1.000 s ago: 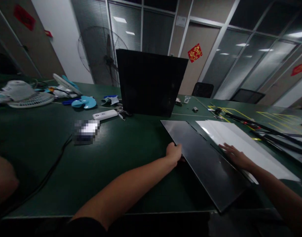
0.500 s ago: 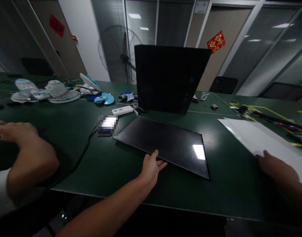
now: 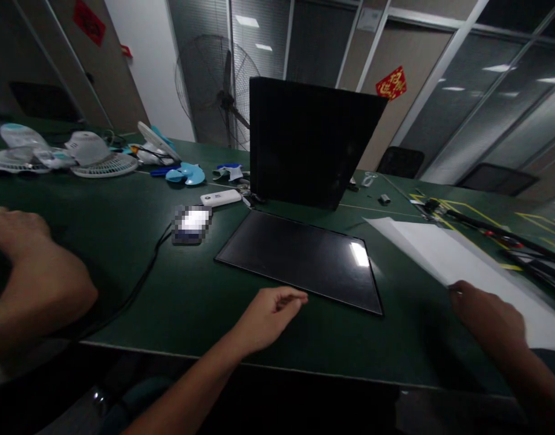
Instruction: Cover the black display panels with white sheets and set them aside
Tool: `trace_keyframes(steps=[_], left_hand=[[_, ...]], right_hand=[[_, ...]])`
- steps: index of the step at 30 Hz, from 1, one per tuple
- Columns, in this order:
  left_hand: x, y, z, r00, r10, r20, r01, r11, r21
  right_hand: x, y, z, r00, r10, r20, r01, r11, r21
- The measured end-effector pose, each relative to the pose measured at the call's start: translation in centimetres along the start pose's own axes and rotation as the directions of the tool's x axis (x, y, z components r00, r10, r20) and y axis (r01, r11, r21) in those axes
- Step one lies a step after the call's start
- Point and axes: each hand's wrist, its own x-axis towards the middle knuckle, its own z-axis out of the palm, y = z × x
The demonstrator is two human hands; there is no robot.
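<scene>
The dark panel (image 3: 300, 257) lay long-side-on just beyond the nearer left hand (image 3: 268, 314), fingers slightly parted, while the right hand (image 3: 490, 317) pinched white sheets (image 3: 472, 263)!

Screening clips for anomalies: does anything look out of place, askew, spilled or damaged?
A blue fan blade lies loose on the table, apart from the white fan grille, as if dismantled. The white sheeting, gripped by the right hand, slants to the table edge. No spill shows.
</scene>
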Motion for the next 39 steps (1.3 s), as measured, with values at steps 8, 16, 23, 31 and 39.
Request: trace_keyframes(steps=[8, 16, 23, 31, 39], left_hand=[[3.2, -2.3, -10.2, 0.863, 0.167, -0.476, 0.383, 0.396, 0.834], [-0.9, -4.0, -8.0, 0.926, 0.157, -0.343, 0.326, 0.122, 0.937], [-4.7, -6.1, -5.9, 0.886, 0.266, -0.379, 0.344, 0.172, 0.923], [-5.9, -5.3, -5.4, 0.893, 0.273, -0.359, 0.321, 0.175, 0.931], [-5.9, -5.7, -5.6, 0.879, 0.326, -0.349, 0.291, 0.214, 0.933]], right_hand=[[-8.6, -13.3, -0.1, 0.761, -0.525, -0.381, 0.609, 0.780, 0.142], [-9.1, -18.3, 0.4, 0.700, -0.644, -0.309, 0.714, 0.642, 0.279], [-8.8, -17.0, 0.2, 0.605, -0.749, -0.272, 0.781, 0.490, 0.388], [-9.4, -17.0, -0.3, 0.601, -0.747, -0.285, 0.793, 0.512, 0.329], [-10.6, -16.2, 2.0, 0.958, -0.194, -0.211, 0.266, 0.875, 0.404]])
